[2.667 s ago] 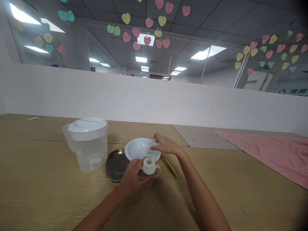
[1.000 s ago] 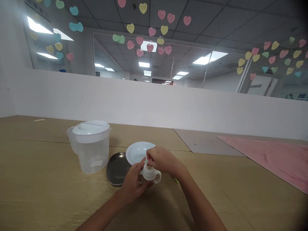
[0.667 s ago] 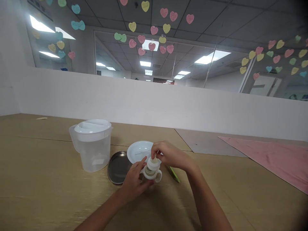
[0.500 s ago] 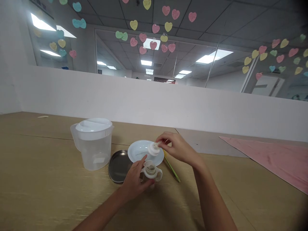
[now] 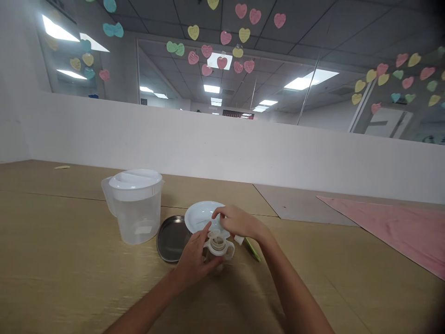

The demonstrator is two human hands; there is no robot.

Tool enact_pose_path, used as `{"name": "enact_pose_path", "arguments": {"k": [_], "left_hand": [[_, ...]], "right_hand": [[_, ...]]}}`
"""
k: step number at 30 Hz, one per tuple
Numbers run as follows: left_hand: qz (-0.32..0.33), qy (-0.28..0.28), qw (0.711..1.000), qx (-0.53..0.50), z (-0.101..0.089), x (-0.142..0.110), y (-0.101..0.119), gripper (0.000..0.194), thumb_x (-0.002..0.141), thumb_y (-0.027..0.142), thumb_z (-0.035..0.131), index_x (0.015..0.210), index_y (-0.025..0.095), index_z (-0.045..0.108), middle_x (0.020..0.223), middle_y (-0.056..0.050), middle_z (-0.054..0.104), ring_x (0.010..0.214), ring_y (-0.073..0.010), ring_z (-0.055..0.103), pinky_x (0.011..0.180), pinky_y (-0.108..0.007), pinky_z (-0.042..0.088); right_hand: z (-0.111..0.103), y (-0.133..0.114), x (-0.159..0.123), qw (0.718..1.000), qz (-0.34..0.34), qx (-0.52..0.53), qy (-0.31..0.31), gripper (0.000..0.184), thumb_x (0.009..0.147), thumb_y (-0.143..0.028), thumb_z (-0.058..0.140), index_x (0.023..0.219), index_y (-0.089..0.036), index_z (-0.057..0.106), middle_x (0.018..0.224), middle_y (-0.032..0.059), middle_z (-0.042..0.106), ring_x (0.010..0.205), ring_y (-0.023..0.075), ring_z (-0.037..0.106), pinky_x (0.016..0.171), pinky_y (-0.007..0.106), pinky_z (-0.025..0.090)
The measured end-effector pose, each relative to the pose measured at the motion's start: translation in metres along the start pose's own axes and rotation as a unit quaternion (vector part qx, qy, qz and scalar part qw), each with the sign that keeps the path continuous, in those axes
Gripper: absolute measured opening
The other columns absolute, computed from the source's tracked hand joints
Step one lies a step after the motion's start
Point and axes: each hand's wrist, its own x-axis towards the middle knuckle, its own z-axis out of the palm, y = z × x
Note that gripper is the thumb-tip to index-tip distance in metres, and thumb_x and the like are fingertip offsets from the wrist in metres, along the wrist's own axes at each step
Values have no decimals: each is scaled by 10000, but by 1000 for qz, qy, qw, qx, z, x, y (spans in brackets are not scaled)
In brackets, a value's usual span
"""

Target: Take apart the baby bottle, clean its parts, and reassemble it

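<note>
My left hand [image 5: 193, 257] is wrapped round a clear baby bottle [image 5: 218, 246] with white handles, standing on the table with its threaded neck uncovered. Just above and behind the bottle, my right hand [image 5: 236, 221] is bent over the plate's right side, fingers curled downward. Part of a white bottle top [image 5: 239, 239] shows under its palm; the rest is hidden by the hand. Behind the bottle is a pale, shallow plate [image 5: 196, 213]. A thin green-handled tool [image 5: 253, 250] lies right of the bottle, partly covered by my right hand.
A lidded clear pitcher [image 5: 137, 213] holding liquid stands at the left. Between it and the plate lies a dark metal tray [image 5: 172, 239]. A pink cloth [image 5: 389, 227] covers the right of the table [image 5: 69, 260], which meets a white wall [image 5: 222, 146] behind.
My right hand has moved left and toward the bottle, turning so that the white bottle top is now mostly hidden under it. My left hand stays on the bottle.
</note>
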Motion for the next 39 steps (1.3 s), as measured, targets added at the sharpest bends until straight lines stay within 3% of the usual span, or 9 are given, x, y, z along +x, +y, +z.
{"name": "enact_pose_path", "arguments": {"k": [3,5,9,17,20,23,26,31,39], "left_hand": [[2,0,1000,-2,-1,0,2,793,741,450,580,1389,211,191,1145,-115,555,1023,-259,524,870,-423,424],[1,3,1000,-3,-2,0,3,800,738,444,585,1390,206,189,1139,-115,559,1018,-260,528,864,-423,428],[0,1,1000,4,-1,0,2,774,722,463,602,1361,188,263,1139,-130,559,1035,-278,523,861,-432,429],[5,-9,1000,9,0,0,1,845,738,483,582,1392,189,136,1148,-127,552,1066,-262,510,908,-443,400],[2,-14,1000,7,0,1,1,855,738,492,577,1395,187,122,1142,-131,552,1060,-265,511,906,-447,399],[-2,-17,1000,7,0,1,0,860,736,503,573,1399,192,121,1134,-134,554,1054,-270,515,900,-448,404],[-5,-16,1000,10,0,1,0,860,729,510,577,1397,197,135,1133,-127,559,1059,-267,515,901,-437,406],[-2,-20,1000,15,-3,2,2,836,726,512,578,1388,192,181,1106,-115,578,1041,-254,525,897,-420,411],[-1,-31,999,10,-6,2,7,817,744,499,563,1391,196,167,1115,-128,569,1060,-270,505,898,-440,404]], "right_hand": [[11,2,3,996,-19,-69,-45,281,680,-379,559,856,-179,648,773,36,630,638,141,530,505,222,342],[14,2,4,994,-33,-98,-45,285,652,-386,595,827,-170,656,741,35,632,631,142,524,503,228,339],[6,2,1,997,-40,-60,-25,265,700,-385,579,833,-175,671,753,29,634,640,134,532,515,227,352],[-26,5,-12,985,16,115,130,389,764,-416,556,1073,-183,596,1035,67,603,506,74,544,491,229,426],[-28,10,-8,970,53,135,193,379,770,-404,551,1063,-167,597,1055,82,607,476,71,547,523,243,446],[-23,21,2,969,71,91,217,356,758,-373,561,1027,-148,622,1026,86,627,637,132,610,632,259,461],[-12,38,17,975,84,13,206,332,735,-309,586,1007,-125,638,977,91,650,873,193,601,777,272,432],[6,67,38,973,123,-85,174,354,701,-207,612,1047,-130,617,1038,100,639,959,201,571,836,282,398],[32,63,44,995,46,-81,40,329,575,-249,723,895,-189,677,878,30,679,784,164,607,691,235,419]]}}
